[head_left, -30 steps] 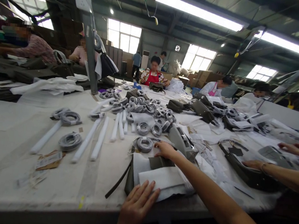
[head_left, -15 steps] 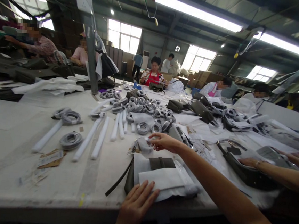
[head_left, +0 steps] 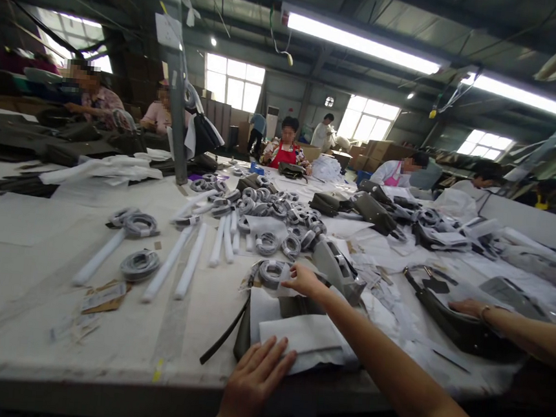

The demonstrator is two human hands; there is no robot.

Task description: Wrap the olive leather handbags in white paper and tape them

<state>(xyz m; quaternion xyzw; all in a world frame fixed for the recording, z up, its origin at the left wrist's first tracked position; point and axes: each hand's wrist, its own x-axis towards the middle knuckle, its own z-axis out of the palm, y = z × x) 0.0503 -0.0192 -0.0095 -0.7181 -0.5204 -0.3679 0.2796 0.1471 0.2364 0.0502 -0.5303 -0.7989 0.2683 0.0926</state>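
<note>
In front of me a dark olive bag (head_left: pixel 241 341) lies at the table edge, with white paper (head_left: pixel 296 333) over it and a dark strap (head_left: pixel 222 337) trailing to the left. Flat on the paper's near left corner rests my left hand (head_left: pixel 258 375), fingers out. Beyond the bag, my right hand (head_left: pixel 303 281) has its fingers pinched at a thin translucent sheet (head_left: pixel 282 280). Just left of those fingertips sits a grey coil (head_left: pixel 270 271) with a white wrap. The far part of the bag is partly hidden by my right forearm.
Several grey coils (head_left: pixel 139 264) and white rolls (head_left: pixel 190 262) spread over the white table (head_left: pixel 31 304). At right, another person's hand (head_left: pixel 468 307) is on a second olive bag (head_left: pixel 453 321). A metal post (head_left: pixel 181 122) rises at left. Several people sit beyond.
My right hand has drawn in slightly and its fingers have closed. The translucent sheet has shifted right, uncovering more of the coil. My left hand stays put; the view has tilted slightly.
</note>
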